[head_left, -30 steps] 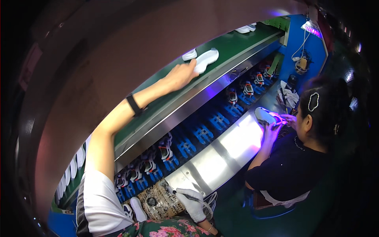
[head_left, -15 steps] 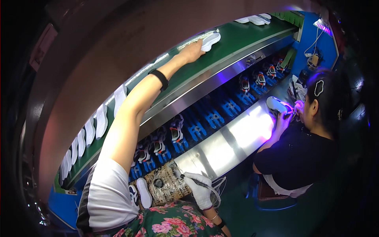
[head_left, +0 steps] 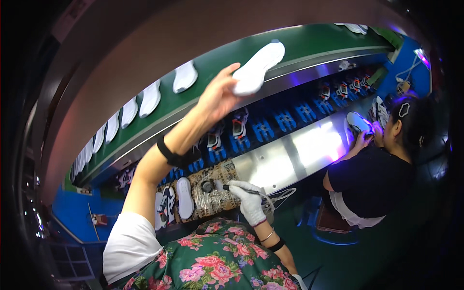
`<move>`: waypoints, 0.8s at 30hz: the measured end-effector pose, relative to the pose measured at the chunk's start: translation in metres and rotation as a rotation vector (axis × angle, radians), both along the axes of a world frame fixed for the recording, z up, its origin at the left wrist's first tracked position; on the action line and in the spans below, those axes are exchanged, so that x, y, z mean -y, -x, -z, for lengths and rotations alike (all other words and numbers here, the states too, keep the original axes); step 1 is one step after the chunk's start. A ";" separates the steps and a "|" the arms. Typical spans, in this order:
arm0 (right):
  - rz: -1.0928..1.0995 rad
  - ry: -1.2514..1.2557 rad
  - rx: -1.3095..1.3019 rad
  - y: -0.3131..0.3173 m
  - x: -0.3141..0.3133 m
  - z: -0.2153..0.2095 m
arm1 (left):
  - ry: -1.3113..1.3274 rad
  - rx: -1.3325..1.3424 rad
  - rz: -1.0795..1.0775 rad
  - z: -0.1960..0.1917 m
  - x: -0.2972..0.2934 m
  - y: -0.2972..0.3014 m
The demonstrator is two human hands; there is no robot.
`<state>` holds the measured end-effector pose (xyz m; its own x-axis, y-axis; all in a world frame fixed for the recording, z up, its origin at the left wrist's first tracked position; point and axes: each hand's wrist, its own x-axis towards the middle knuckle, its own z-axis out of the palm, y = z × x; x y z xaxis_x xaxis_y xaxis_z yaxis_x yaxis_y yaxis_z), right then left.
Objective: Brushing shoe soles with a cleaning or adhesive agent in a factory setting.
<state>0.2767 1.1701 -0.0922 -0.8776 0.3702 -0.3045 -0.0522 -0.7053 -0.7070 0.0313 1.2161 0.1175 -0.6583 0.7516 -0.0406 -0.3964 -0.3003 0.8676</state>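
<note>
Left hand point(head_left: 217, 96) has drawn back from the far green belt point(head_left: 309, 46), white sole point(head_left: 256, 68) now lifted clear, pinched at its near end in a closed grip. Gloved right hand point(head_left: 249, 198) grips a dark pen point(head_left: 241, 190) over the patterned worktop point(head_left: 212, 193). More white soles point(head_left: 150, 99) line the belt's left.

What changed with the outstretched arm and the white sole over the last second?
The left hand reached out to a white sole lying on the green belt, took hold of it and has now lifted it off, drawing it back toward the person. The gloved right hand stayed low, holding a pen. The seated co-worker kept working under the purple light.
</note>
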 end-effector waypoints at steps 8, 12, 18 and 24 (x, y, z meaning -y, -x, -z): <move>-0.028 0.115 0.111 0.019 0.047 0.021 | -0.049 0.299 0.385 0.090 0.236 -0.064; -0.007 0.057 0.154 0.024 0.063 0.017 | 0.024 0.410 0.125 0.116 0.336 -0.102; 0.054 0.123 0.122 0.037 0.086 -0.001 | 0.273 0.552 -0.058 0.182 0.414 -0.143; 0.002 0.128 -0.028 0.045 0.109 -0.058 | -0.037 0.833 -0.048 0.227 0.401 -0.149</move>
